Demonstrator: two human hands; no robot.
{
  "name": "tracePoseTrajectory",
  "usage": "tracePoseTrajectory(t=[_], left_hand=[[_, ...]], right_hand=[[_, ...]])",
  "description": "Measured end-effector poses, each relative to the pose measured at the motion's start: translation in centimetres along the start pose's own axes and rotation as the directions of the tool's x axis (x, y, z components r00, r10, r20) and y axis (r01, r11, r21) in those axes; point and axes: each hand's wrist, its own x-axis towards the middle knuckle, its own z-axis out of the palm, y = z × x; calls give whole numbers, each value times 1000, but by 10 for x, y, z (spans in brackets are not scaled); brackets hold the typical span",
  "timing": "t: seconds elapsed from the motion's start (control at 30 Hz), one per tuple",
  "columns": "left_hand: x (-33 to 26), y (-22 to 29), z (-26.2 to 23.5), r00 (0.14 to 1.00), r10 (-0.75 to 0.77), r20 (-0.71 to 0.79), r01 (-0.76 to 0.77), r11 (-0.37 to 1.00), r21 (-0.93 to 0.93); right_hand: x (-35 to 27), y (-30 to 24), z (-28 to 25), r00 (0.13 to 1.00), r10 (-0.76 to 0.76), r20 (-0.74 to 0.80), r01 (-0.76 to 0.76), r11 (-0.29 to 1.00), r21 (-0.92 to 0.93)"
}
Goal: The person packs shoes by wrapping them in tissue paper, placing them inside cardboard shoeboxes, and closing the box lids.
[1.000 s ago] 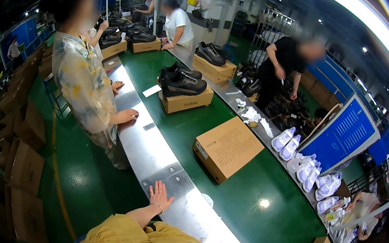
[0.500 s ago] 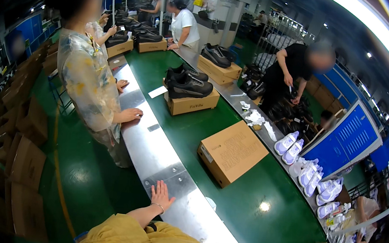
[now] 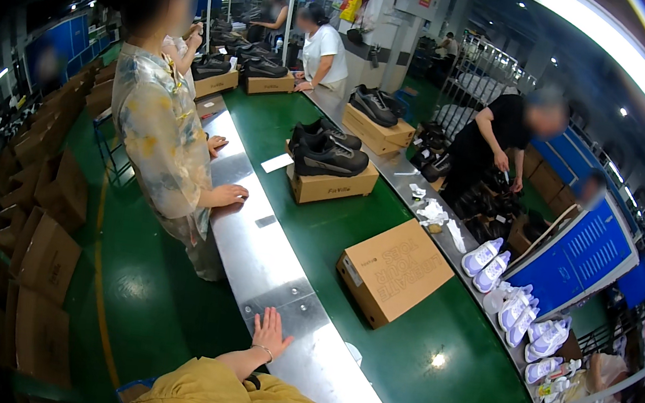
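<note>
Left hand (image 3: 269, 334) lies flat, fingers spread, on the brushed-steel edge rail (image 3: 253, 249); it holds nothing. Right hand out of view. Nearest item: closed cardboard box (image 3: 395, 280) on the green belt surface (image 3: 468, 385), just right of the hand. Likely light, stiff, matte; best gripped by opposite side walls.

The left hand (image 3: 271, 334) lies flat, fingers spread, on the steel rail (image 3: 253, 249), a closed cardboard box (image 3: 394, 270) at two o'clock.
</note>
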Motion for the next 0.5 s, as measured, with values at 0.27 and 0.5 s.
tracePoseTrajectory(t=[0.27,0.5], left_hand=[[1,2,-9,998,-6,59,6,1000,-10],[4,4,-12,997,-8,73,8,1000,-2]], right_hand=[[-5,18,10,998,44,35,-45,998,32],[-14,26,31,994,85,65,-90,993,74]])
